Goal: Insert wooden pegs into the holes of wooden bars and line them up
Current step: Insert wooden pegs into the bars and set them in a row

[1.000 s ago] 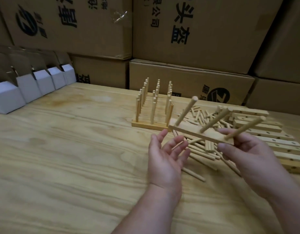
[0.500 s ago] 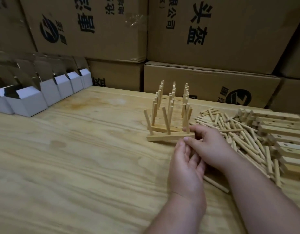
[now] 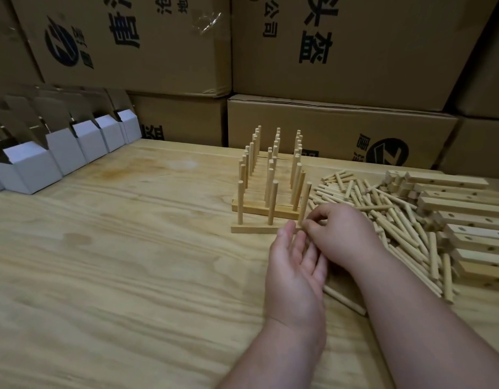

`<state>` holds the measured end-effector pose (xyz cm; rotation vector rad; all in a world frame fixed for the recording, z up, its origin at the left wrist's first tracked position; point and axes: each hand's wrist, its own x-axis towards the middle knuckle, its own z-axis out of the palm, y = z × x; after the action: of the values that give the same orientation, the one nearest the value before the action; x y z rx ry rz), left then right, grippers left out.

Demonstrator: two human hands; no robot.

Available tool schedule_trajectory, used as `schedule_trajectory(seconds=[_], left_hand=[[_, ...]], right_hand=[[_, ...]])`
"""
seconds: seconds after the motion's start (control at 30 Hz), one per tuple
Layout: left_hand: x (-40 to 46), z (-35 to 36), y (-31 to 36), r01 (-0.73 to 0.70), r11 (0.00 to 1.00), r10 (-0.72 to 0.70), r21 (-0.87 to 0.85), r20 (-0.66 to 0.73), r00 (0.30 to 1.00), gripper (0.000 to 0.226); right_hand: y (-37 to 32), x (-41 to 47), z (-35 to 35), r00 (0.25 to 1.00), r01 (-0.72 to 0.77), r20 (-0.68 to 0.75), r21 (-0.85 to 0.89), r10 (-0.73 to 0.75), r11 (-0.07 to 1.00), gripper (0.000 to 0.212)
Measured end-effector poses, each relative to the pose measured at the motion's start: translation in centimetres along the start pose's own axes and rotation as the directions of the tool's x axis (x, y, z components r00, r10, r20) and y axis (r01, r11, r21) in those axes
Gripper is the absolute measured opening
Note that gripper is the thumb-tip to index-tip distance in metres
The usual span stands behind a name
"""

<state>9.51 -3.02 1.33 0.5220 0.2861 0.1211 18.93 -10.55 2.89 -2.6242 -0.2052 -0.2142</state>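
A wooden bar with three upright pegs stands on the table at the front of a row of several pegged bars. My right hand pinches this front bar at its right end, fingers curled. My left hand lies palm up just in front of the bar, fingers straight, fingertips touching its front edge and holding nothing. A heap of loose pegs lies to the right, and bare drilled bars are stacked beyond it.
Large cardboard cartons wall off the back of the wooden table. Several open white boxes stand in a row at the left rear. One loose peg lies between my forearms.
My right hand has carried the pegged bar from mid-air down onto the table and set it upright in front of the row. My left hand moved forward to its front edge.
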Motion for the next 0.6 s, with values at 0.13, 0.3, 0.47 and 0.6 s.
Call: schedule_trajectory(seconds=[0.13,0.3,0.47,0.6], left_hand=[[-0.1,0.1,0.1,-0.013,1.0,0.012,-0.009,-0.009,1.0,0.038],[-0.1,0.0,0.1,-0.019,1.0,0.019,0.002,-0.021,1.0,0.04],[0.0,-0.1,0.1,-0.009,1.0,0.009,0.001,-0.034,0.999,0.039],[0.0,-0.1,0.1,-0.015,1.0,0.015,-0.009,-0.038,0.999,0.039]], right_hand=[[0.3,0.0,0.0,1.0,-0.002,-0.003,0.096,0.002,0.995,0.028],[1.0,0.4,-0.1,0.996,0.083,0.04,0.074,-0.086,0.994,0.03],[1.0,0.9,0.7,0.995,0.096,0.002,-0.043,-0.096,0.994,0.017],[0.7,1.0,1.5,0.994,0.081,-0.069,-0.06,-0.085,0.995,0.011]])
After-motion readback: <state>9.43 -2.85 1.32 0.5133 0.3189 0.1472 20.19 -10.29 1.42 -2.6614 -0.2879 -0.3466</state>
